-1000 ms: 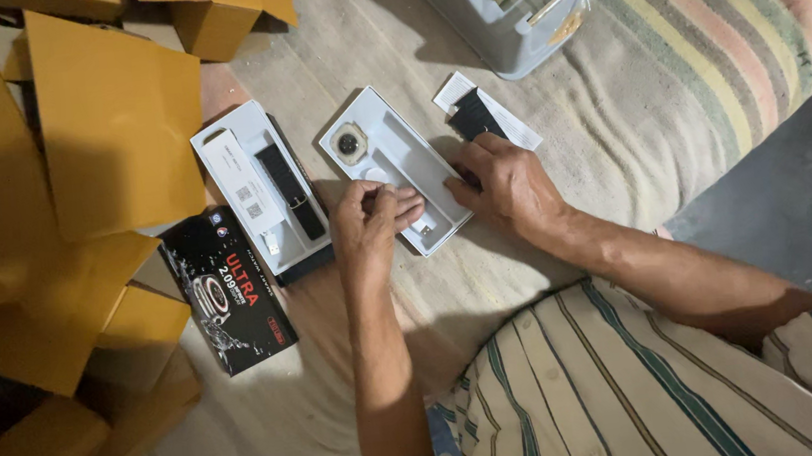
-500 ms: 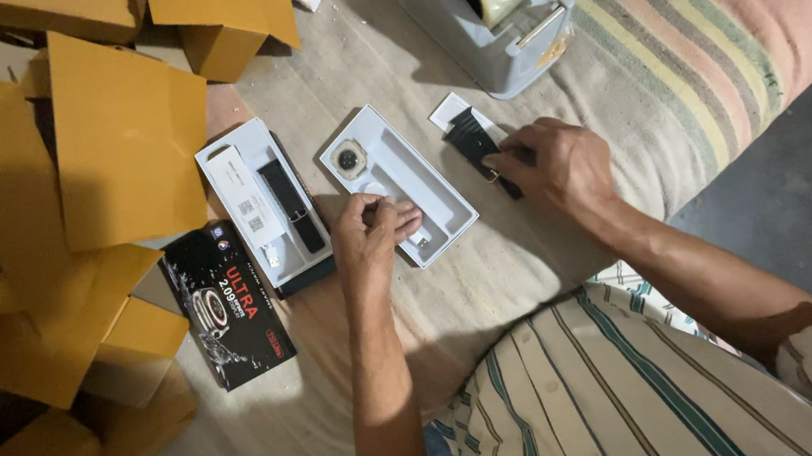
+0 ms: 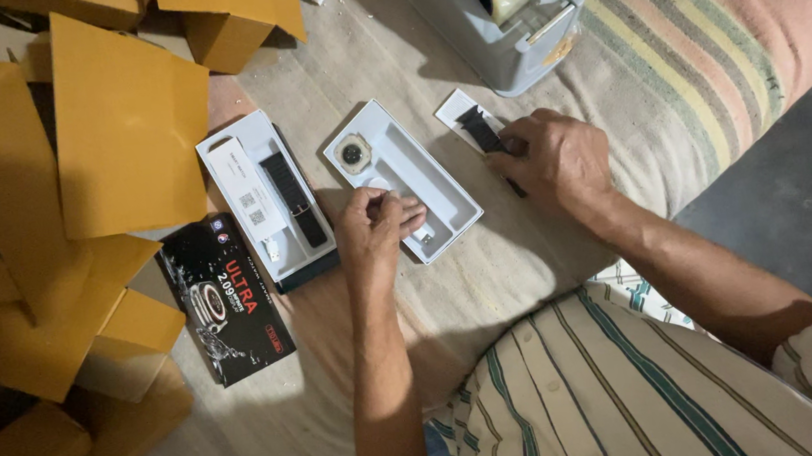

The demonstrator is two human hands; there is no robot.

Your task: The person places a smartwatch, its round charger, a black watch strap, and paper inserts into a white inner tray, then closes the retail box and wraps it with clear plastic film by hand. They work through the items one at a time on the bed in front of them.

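Two hands, left hand (image 3: 377, 223) fingers curled over white tray (image 3: 400, 173), right hand (image 3: 560, 161) fingers pinching half-hidden black strap (image 3: 483, 133)

— From where does the head view look?

— From above, worn on the person's head, and it faces almost straight down onto a cloth-covered surface (image 3: 362, 383).

— How near does it sit?

— Near enough that the person's striped shirt (image 3: 625, 396) fills the lower right, and both forearms run up from the bottom edge to the left hand (image 3: 376, 226) and the right hand (image 3: 560, 161) at mid-frame.

— What bounds the view?

— Yellow cardboard boxes (image 3: 115, 138) on the left, a grey tape dispenser (image 3: 504, 16) at the top, dark floor (image 3: 786, 208) on the right.

— Does a second view share the scene?

— There is only this one view.
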